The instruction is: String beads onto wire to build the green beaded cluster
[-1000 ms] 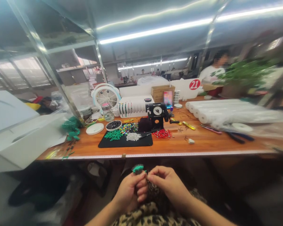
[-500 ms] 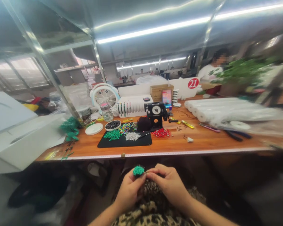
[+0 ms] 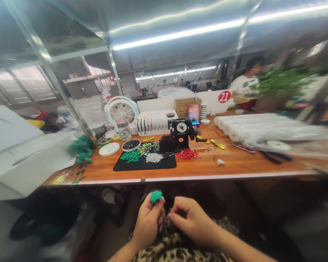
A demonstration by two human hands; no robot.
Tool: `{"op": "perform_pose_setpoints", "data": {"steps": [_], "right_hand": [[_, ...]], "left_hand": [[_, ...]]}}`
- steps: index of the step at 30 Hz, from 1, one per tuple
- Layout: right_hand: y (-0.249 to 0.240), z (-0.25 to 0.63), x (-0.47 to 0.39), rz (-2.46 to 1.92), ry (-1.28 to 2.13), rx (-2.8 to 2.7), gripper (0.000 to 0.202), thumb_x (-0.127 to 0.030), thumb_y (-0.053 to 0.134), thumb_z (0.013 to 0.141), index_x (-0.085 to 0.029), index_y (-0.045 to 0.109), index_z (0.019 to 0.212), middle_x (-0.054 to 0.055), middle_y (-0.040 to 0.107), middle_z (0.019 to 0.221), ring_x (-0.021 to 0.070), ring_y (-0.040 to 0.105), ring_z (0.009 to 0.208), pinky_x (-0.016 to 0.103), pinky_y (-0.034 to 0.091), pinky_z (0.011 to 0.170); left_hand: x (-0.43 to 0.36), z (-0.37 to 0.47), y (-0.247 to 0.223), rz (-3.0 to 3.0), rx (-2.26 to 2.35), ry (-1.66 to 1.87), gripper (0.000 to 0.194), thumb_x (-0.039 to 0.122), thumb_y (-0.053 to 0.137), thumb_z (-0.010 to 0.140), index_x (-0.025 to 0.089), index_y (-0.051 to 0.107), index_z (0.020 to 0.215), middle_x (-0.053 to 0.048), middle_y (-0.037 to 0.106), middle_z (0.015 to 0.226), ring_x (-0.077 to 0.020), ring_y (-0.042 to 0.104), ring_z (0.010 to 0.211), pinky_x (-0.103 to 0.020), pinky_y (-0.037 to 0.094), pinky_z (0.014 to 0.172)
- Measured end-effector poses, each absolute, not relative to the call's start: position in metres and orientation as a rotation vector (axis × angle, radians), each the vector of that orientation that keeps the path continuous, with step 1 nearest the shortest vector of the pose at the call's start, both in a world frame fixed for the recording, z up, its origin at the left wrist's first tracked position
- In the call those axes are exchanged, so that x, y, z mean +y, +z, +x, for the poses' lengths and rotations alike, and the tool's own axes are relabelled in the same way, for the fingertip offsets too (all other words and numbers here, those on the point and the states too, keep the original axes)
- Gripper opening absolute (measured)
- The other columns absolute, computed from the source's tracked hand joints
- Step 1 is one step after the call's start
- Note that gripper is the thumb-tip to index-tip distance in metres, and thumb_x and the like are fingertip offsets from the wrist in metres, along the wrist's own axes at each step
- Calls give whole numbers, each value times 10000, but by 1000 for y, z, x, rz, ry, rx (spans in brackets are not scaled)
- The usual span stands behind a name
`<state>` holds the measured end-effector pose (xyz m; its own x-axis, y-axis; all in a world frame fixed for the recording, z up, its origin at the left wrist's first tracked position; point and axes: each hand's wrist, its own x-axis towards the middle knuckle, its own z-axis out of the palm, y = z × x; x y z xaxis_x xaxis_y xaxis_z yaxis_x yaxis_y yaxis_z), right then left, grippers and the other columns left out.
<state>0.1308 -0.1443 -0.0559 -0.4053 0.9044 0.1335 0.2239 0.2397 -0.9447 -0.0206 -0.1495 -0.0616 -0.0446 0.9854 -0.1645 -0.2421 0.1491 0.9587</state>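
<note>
A tight bunch of small green-tipped pieces [image 3: 156, 197] sticks up between the thumb and fingers of my left hand [image 3: 147, 222], which is closed around it over my lap. My right hand [image 3: 190, 220] is a little to the right, apart from the left, with thumb and forefinger pinched together. Whatever lies in that pinch, if anything, is too small to make out. Beyond both hands, a black mat [image 3: 142, 166] lies near the table's front edge, bearing a heap of green pieces [image 3: 130, 156], a heap of silvery-white beads [image 3: 154, 157] and multicoloured beads [image 3: 147, 148].
On the wooden table [image 3: 196, 169] stands a black hand-cranked machine [image 3: 182, 133] beside red pieces [image 3: 187, 154]. A dish of black beads [image 3: 131, 145], a fan [image 3: 122, 113] and white rolls [image 3: 246, 127] lie around it. Another person [image 3: 244, 83] sits at the back right.
My hands have drawn apart from touching. The left, with the green bunch, has shifted slightly left; the right has dropped slightly, still pinched.
</note>
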Motion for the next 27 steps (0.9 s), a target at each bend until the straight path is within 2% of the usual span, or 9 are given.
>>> {"op": "perform_pose_setpoints", "data": {"steps": [4, 6, 9, 12, 15, 22, 27], "right_hand": [[-52, 137, -141, -966, 1243, -1703, 179, -188, 560, 702, -149, 503, 536, -25, 505, 546, 104, 460, 569, 211, 338, 551], [-51, 137, -138, -996, 1275, -1576, 205, -245, 570, 727, -147, 528, 552, -19, 515, 548, 107, 464, 569, 217, 353, 559], [-50, 133, -133, -1035, 1315, -1393, 222, -331, 593, 747, -136, 610, 643, 13, 599, 622, 130, 535, 606, 236, 404, 599], [-50, 126, -132, -943, 1521, -1301, 254, -387, 594, 753, -144, 594, 678, 0, 591, 542, 142, 565, 475, 243, 419, 490], [-48, 123, -133, -903, 1621, -1250, 273, -416, 577, 766, -156, 557, 683, -23, 557, 437, 143, 537, 357, 231, 400, 395], [-44, 123, -135, -937, 1639, -1218, 280, -425, 607, 740, -161, 555, 662, -19, 583, 420, 137, 543, 344, 217, 412, 377], [-52, 122, -134, -835, 1650, -1189, 293, -424, 591, 759, -158, 521, 660, -8, 589, 464, 117, 517, 385, 223, 404, 420]], "left_hand": [[-140, -27, -52, 780, 1169, 1584, 334, 370, 703, 689, 193, 420, 666, 91, 354, 476, -59, 313, 389, -159, 266, 362], [-138, -29, -50, 831, 1175, 1462, 314, 381, 690, 697, 185, 444, 679, 67, 434, 485, -68, 374, 399, -168, 302, 377], [-144, -25, -51, 974, 1159, 1086, 327, 461, 630, 733, 160, 506, 770, 0, 552, 491, -91, 439, 379, -182, 311, 372], [-150, -18, -52, 1053, 1095, 910, 359, 488, 629, 728, 162, 505, 813, -12, 579, 512, -105, 462, 371, -190, 317, 356], [-152, -14, -52, 1042, 1042, 909, 358, 490, 637, 723, 171, 480, 765, 6, 560, 533, -113, 487, 399, -208, 374, 381], [-153, -14, -58, 1046, 1003, 943, 356, 481, 637, 730, 170, 464, 733, 17, 530, 496, -124, 505, 419, -222, 406, 425], [-152, -19, -63, 965, 969, 1006, 343, 462, 616, 759, 162, 483, 660, -35, 584, 572, -146, 549, 487, -257, 448, 502]]}}
